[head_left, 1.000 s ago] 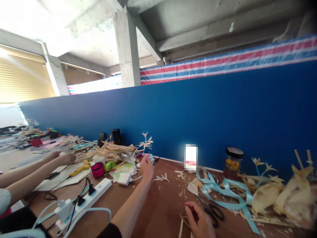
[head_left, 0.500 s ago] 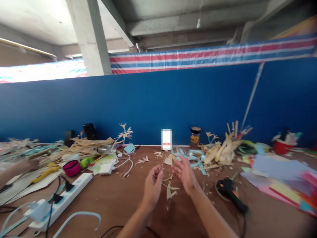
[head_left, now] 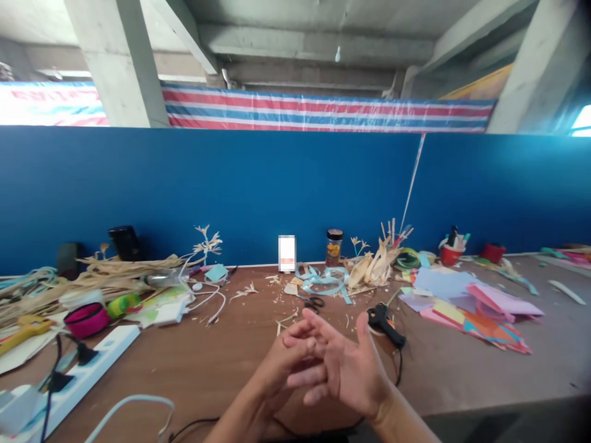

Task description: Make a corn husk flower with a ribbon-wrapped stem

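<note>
My right hand (head_left: 355, 369) is turned with its palm showing, thumb raised and fingers spread toward the left. Nothing lies in its palm. My left hand (head_left: 277, 366) meets it over the front of the brown table, and the fingers of the two hands touch and overlap. Its thumb lies across the right fingers; its other fingers are partly hidden, and no object shows in it. Just beyond the hands are black-handled scissors (head_left: 314, 303) and pale husk scraps (head_left: 286, 321). A black glue gun (head_left: 388, 326) rests to the right of my right hand.
Light-blue ribbon (head_left: 325, 280), a lidded jar (head_left: 333, 248) and a bundle of dried husks (head_left: 373, 264) stand toward the blue partition (head_left: 277, 191). Coloured paper (head_left: 443, 284) is spread at right. A white power strip (head_left: 99, 369) with plugs and cables occupies the front left.
My hands, apart before, have come together and touch nearer to me. The view has swung right, showing more of the right side; the other person's hand at the left has gone from view.
</note>
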A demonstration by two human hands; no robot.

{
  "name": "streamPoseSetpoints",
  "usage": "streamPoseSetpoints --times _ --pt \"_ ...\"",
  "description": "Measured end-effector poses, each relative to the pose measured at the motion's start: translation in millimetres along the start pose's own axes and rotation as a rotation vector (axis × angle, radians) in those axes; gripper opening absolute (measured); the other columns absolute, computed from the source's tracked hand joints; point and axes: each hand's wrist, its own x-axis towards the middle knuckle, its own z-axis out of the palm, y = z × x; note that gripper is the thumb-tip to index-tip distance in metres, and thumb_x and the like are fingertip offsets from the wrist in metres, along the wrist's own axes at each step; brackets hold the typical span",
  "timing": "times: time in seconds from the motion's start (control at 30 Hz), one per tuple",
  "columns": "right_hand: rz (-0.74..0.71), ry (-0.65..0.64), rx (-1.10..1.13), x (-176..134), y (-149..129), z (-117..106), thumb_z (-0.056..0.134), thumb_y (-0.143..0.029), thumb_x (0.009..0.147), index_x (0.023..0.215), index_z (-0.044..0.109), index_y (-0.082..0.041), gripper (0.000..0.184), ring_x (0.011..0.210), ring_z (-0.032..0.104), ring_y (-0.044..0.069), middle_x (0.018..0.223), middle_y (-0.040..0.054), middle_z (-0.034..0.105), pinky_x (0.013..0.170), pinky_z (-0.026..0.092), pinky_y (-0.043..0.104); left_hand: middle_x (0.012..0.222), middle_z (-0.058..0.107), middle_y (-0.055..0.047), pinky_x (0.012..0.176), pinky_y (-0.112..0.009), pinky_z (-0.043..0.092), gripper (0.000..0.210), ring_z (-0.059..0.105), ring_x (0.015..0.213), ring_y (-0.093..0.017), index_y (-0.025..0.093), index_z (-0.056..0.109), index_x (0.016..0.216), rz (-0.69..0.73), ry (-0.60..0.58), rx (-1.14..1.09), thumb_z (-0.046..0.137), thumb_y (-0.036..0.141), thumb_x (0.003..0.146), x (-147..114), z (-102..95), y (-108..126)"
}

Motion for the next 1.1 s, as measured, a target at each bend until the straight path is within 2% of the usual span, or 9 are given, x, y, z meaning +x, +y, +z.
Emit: streamPoseSetpoints --times 0.2,0.33,0.57,0.67,0.77,0.87,1.0,1.07,1.1 --pt "0.068 -0.026 -0.052 -15 6 10 0.003 -0.086 0.045 0.129 0.023 -0.033 0.101 0.092 0.057 0.035 0.135 0.0118 0.028 0.070 0.040 0.043 0.060 0.060 -0.002 0.056 -0.019 0.039 0.018 0.053 0.057 -0.009 0.011 0.062 0.064 0.033 0.170 0.238 0.068 0.028 0.062 -10 5.9 -5" --pt "0.141 -0.030 -0.144 -41 -2 3 0.009 -0.087 0.046 0.131 0.017 -0.033 0.101 0.095 0.055 0.036 0.133 0.0147 0.032 0.070 0.040 0.040 0.061 0.062 -0.001 0.057 -0.018 0.041 0.015 0.055 0.059 -0.009 0.013 0.063 0.065 0.131 0.296 0.278 0.067 0.027 0.064 -23 1.2 8" --pt "-0.036 0.268 -0.284 -127 -49 -21 0.001 -0.081 0.057 0.133 0.012 -0.030 0.092 0.101 0.051 0.036 0.135 0.0179 0.024 0.073 0.039 0.045 0.063 0.067 0.001 0.064 -0.016 0.048 0.026 0.061 0.065 -0.010 0.017 0.064 0.066 0.340 0.652 0.165 0.077 0.029 0.046 -55 -35.4 49" --pt "-0.089 0.330 -0.341 -146 -59 -13 0.004 -0.082 0.056 0.134 0.011 -0.030 0.093 0.100 0.052 0.035 0.136 0.0177 0.023 0.075 0.038 0.046 0.055 0.065 0.003 0.062 -0.016 0.049 0.028 0.061 0.057 -0.009 0.018 0.062 0.056 0.389 0.681 0.161 0.078 0.034 0.040 -52 -39.7 51" --pt "-0.087 0.321 -0.397 -145 -58 -3 0.010 -0.083 0.055 0.134 0.014 -0.030 0.095 0.100 0.052 0.035 0.137 0.0181 0.021 0.076 0.038 0.047 0.067 0.069 0.000 0.067 -0.021 0.050 0.027 0.063 0.068 -0.014 0.019 0.066 0.068 0.287 0.576 0.285 0.073 0.037 0.050 -41 -24.5 39" --pt "-0.066 0.240 -0.398 -130 -48 3 0.014 -0.084 0.053 0.133 0.014 -0.030 0.097 0.101 0.051 0.036 0.138 0.0182 0.018 0.075 0.039 0.047 0.079 0.070 -0.005 0.073 -0.026 0.049 0.026 0.063 0.077 -0.018 0.018 0.066 0.086 0.140 0.287 0.559 0.062 0.036 0.067 -31 6.4 18" --pt "0.043 0.065 -0.432 -106 -27 10 0.026 -0.084 0.051 0.133 0.016 -0.029 0.100 0.098 0.054 0.034 0.137 0.0170 0.023 0.073 0.042 0.041 0.090 0.068 -0.006 0.076 -0.026 0.046 0.026 0.060 0.084 -0.017 0.019 0.064 0.093 0.157 -0.012 0.709 0.055 0.033 0.073 -24 44.1 -11" --pt "0.115 -0.011 -0.487 -99 -19 13 0.033 -0.082 0.053 0.133 0.022 -0.025 0.099 0.098 0.055 0.030 0.133 0.0169 0.031 0.076 0.041 0.036 0.080 0.068 -0.006 0.065 -0.023 0.047 0.021 0.061 0.074 -0.016 0.017 0.067 0.081 0.108 -0.171 0.731 0.054 0.032 0.074 -23 47.8 -21" --pt "0.136 -0.032 -0.512 -97 -18 14 0.037 -0.080 0.054 0.133 0.023 -0.023 0.098 0.097 0.055 0.029 0.131 0.0169 0.034 0.077 0.041 0.035 0.074 0.068 -0.006 0.060 -0.022 0.046 0.024 0.061 0.067 -0.015 0.016 0.068 0.074 0.101 -0.173 0.767 0.050 0.031 0.076 -24 44.3 -25"
